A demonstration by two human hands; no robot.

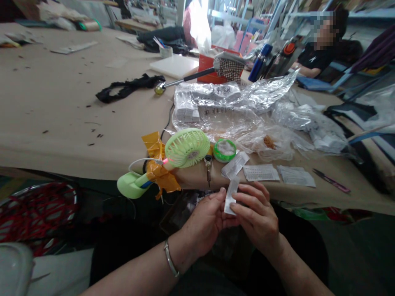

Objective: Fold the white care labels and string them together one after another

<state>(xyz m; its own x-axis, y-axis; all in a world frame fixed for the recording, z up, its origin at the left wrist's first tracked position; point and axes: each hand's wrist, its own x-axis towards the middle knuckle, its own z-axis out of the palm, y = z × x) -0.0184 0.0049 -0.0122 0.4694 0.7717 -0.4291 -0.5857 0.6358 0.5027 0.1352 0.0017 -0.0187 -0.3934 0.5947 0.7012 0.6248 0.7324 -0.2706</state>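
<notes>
Just below and right of the green fan (187,147), the left hand (205,220) and right hand (257,213) meet. Each pinches one small white paper strip (231,197), held upright between their fingertips.

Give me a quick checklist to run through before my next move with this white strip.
1. Strip held in both hands: ok, the left hand and right hand pinch it below the table edge.
2. Strip flat and uncreased: cannot tell, the fingers cover part of it.
3. Print on the strip readable: cannot tell, too small.
4. Snips clear of the hands: ok, they lie on the table to the right.
5. Fan clear of the strip: ok, apart from it.
6. Spare labels at hand: ok, on the table edge just above the hands.
</notes>
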